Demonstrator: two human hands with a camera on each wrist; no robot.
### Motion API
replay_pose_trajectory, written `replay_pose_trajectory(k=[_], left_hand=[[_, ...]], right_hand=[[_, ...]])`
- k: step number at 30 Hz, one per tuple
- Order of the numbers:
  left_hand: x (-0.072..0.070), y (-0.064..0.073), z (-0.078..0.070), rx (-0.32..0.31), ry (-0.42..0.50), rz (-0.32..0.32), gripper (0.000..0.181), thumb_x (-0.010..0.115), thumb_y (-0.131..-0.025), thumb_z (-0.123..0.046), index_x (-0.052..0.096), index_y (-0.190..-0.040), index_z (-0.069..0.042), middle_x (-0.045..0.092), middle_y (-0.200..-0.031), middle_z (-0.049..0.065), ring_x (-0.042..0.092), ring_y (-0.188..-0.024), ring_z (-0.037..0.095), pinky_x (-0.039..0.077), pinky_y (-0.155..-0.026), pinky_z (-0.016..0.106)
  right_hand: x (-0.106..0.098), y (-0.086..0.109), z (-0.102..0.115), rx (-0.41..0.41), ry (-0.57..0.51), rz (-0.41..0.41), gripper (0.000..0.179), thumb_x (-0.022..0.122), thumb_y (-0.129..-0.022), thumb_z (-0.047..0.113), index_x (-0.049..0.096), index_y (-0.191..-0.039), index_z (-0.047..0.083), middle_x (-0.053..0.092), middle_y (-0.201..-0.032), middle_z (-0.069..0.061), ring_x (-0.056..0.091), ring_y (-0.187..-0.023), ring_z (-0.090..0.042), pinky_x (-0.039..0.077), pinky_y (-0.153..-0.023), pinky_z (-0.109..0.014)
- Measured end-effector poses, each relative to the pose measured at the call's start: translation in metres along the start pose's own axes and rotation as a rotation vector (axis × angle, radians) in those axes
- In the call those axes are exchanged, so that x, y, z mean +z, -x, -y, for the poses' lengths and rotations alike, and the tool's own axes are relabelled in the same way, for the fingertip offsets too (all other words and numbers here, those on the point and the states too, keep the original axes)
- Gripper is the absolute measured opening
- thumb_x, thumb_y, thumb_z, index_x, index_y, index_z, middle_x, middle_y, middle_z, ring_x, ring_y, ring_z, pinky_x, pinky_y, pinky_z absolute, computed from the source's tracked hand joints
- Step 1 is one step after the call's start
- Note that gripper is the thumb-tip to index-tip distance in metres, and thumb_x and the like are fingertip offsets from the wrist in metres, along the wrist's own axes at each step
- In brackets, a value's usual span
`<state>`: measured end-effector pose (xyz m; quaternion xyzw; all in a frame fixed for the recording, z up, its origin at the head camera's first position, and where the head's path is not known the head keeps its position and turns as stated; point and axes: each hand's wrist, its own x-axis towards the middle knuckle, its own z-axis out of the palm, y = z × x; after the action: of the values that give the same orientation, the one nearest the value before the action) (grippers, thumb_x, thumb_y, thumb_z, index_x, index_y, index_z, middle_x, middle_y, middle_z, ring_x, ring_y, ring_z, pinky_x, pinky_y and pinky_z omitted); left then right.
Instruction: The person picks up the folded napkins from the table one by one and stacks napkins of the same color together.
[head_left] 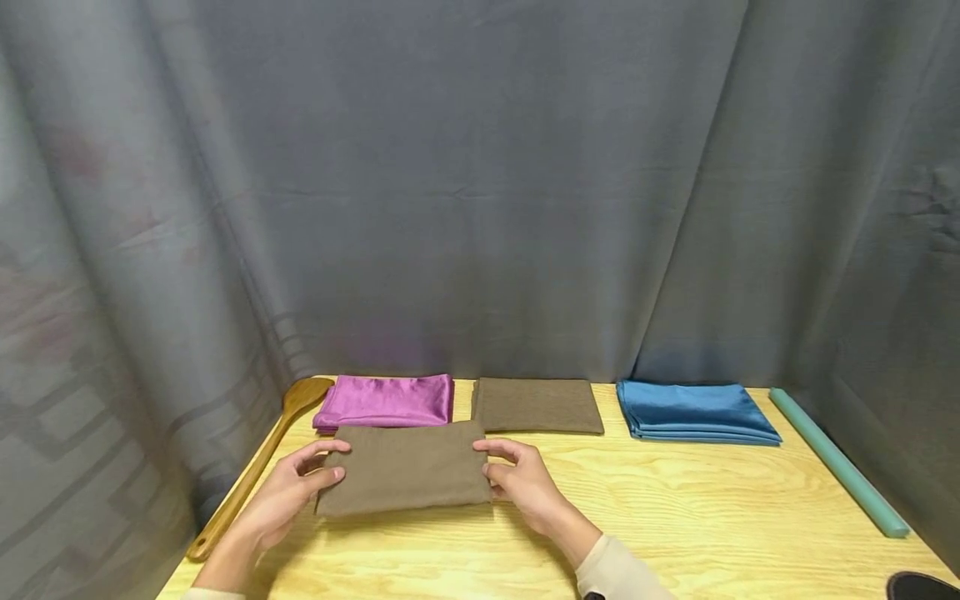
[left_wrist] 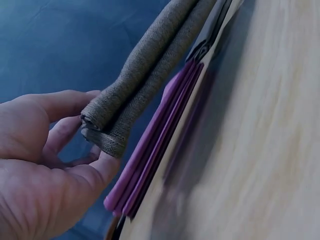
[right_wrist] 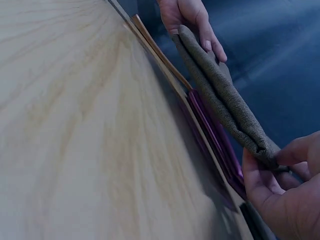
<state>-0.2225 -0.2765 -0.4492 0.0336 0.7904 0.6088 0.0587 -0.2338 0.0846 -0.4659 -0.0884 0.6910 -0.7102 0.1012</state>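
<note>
A folded brown cloth (head_left: 408, 468) is held up off the table between both hands, in front of a purple cloth. My left hand (head_left: 288, 487) pinches its left edge between thumb and fingers; the left wrist view shows this grip on the folded layers (left_wrist: 107, 122). At the opposite edge, my right hand (head_left: 528, 483) pinches the cloth the same way, thumb on the near side. Behind it lies the folded purple satin cloth (head_left: 390, 400), partly covered by the held cloth in the head view. A second folded brown cloth (head_left: 536, 406) lies just right of the purple one.
A folded blue satin cloth (head_left: 693, 412) lies at the back right. Along the table's left edge rests a wooden spoon (head_left: 258, 462); a green stick (head_left: 840, 462) runs along the right edge. Grey curtains (head_left: 465, 183) surround the table (head_left: 675, 517). A dark object (head_left: 922, 586) shows at bottom right.
</note>
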Motion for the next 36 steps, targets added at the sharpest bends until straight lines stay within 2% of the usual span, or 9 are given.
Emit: replay_pose_trajectory(k=[5,8,14,21,26,29,32,36], left_hand=[[0.014,-0.008,-0.007,0.020,0.026,0.012,0.047,0.071,-0.096,-0.015,0.057,-0.138,-0.001,0.031,-0.159,0.009,0.027,-0.142,0.033,0.041,-0.099,0.028],[0.024,-0.015,-0.010,0.020,0.055,-0.005,0.047,0.071,-0.096,-0.014,0.057,-0.139,-0.001,0.033,-0.159,0.010,0.027,-0.145,0.034,0.043,-0.098,0.025],[0.049,-0.032,-0.014,0.027,0.110,-0.030,0.047,0.070,-0.096,-0.009,0.057,-0.140,-0.001,0.040,-0.155,0.013,0.026,-0.152,0.036,0.043,-0.100,0.017],[0.075,-0.049,-0.020,0.055,0.136,-0.071,0.046,0.072,-0.093,-0.005,0.061,-0.138,-0.003,0.048,-0.141,0.018,0.036,-0.142,0.030,0.045,-0.096,0.019],[0.090,-0.058,-0.026,0.067,0.170,-0.097,0.045,0.072,-0.092,-0.003,0.063,-0.136,-0.002,0.053,-0.127,0.013,0.045,-0.128,0.024,0.047,-0.093,0.019],[0.097,-0.063,-0.028,0.072,0.170,-0.100,0.044,0.073,-0.091,-0.002,0.064,-0.134,-0.002,0.054,-0.124,0.012,0.047,-0.120,0.022,0.049,-0.090,0.019],[0.103,-0.067,-0.030,0.069,0.164,-0.093,0.043,0.074,-0.091,-0.003,0.065,-0.134,-0.003,0.055,-0.127,0.014,0.048,-0.120,0.023,0.049,-0.090,0.021],[0.111,-0.075,-0.034,0.079,0.151,-0.063,0.043,0.072,-0.091,-0.004,0.066,-0.134,-0.005,0.054,-0.134,0.016,0.047,-0.130,0.029,0.047,-0.095,0.026]], right_hand=[[-0.015,0.003,0.006,-0.001,0.026,-0.033,0.038,0.058,-0.097,0.000,0.065,-0.134,0.001,0.049,-0.149,-0.023,0.052,-0.082,-0.013,0.051,-0.069,-0.025],[-0.024,0.004,0.011,-0.005,0.038,-0.059,0.037,0.058,-0.097,-0.001,0.065,-0.133,0.001,0.049,-0.149,-0.022,0.053,-0.083,-0.014,0.052,-0.070,-0.027],[-0.044,0.004,0.018,-0.023,0.065,-0.138,0.037,0.057,-0.095,-0.004,0.067,-0.131,0.001,0.055,-0.146,-0.020,0.055,-0.084,-0.013,0.052,-0.071,-0.028],[-0.068,0.006,0.023,-0.029,0.096,-0.212,0.038,0.058,-0.095,-0.005,0.069,-0.130,0.003,0.057,-0.136,-0.019,0.057,-0.088,-0.014,0.054,-0.074,-0.029],[-0.082,0.008,0.024,-0.023,0.112,-0.232,0.039,0.058,-0.096,-0.004,0.067,-0.133,0.002,0.056,-0.135,-0.019,0.056,-0.094,-0.016,0.054,-0.076,-0.031],[-0.090,0.009,0.024,-0.013,0.114,-0.231,0.040,0.058,-0.096,-0.003,0.066,-0.135,0.002,0.055,-0.134,-0.018,0.055,-0.094,-0.016,0.054,-0.075,-0.030],[-0.099,0.009,0.023,-0.010,0.116,-0.227,0.040,0.058,-0.096,-0.003,0.064,-0.136,0.001,0.057,-0.133,-0.017,0.056,-0.092,-0.013,0.053,-0.074,-0.030],[-0.111,0.008,0.023,-0.011,0.116,-0.228,0.041,0.058,-0.096,-0.003,0.062,-0.138,-0.001,0.056,-0.127,-0.013,0.055,-0.090,-0.011,0.052,-0.073,-0.028]])
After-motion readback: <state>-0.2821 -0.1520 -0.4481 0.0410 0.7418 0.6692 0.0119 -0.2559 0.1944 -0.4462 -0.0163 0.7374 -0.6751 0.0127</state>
